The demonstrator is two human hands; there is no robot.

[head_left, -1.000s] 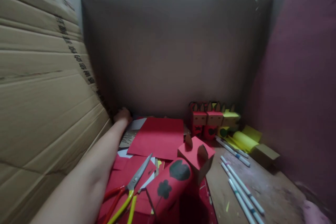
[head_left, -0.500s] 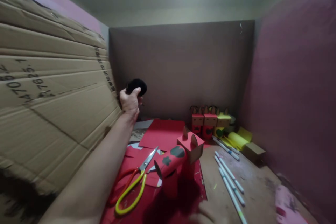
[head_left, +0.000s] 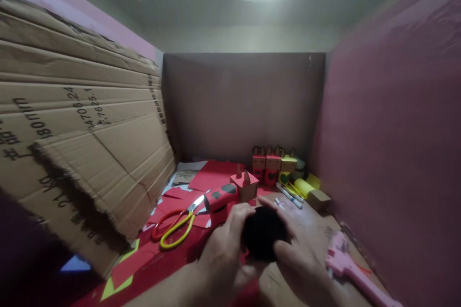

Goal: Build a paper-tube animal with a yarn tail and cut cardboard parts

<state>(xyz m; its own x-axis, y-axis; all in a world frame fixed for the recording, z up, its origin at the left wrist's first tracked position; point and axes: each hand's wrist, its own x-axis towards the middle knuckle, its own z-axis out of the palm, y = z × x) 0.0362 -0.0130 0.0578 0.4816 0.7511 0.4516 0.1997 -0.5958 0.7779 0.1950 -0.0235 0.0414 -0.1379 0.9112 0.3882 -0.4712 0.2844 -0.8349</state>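
Note:
A round black object (head_left: 264, 235) is held between my two hands near the front of the table; its kind is not clear. My left hand (head_left: 225, 244) grips its left side, and my right hand (head_left: 304, 256) closes on it from the right with the thumb in front. Just beyond my hands stands a red paper animal, its tube body (head_left: 221, 196) marked with dark spots and its box head (head_left: 245, 186) topped with two brown ears. Scissors (head_left: 189, 212) with red and yellow handles lie left of it on red paper.
Several small red and yellow box-headed figures (head_left: 272, 165) stand along the back. Markers (head_left: 291, 197) and a yellow roll (head_left: 304, 187) lie before them. A pink glue gun (head_left: 340, 259) rests at right. Large cardboard (head_left: 133, 153) leans on the left; red sheets (head_left: 218, 174) cover the table.
My left hand has brought the black object from the far left back to the front centre. My right hand has come up and taken hold of it too. The view has shifted.

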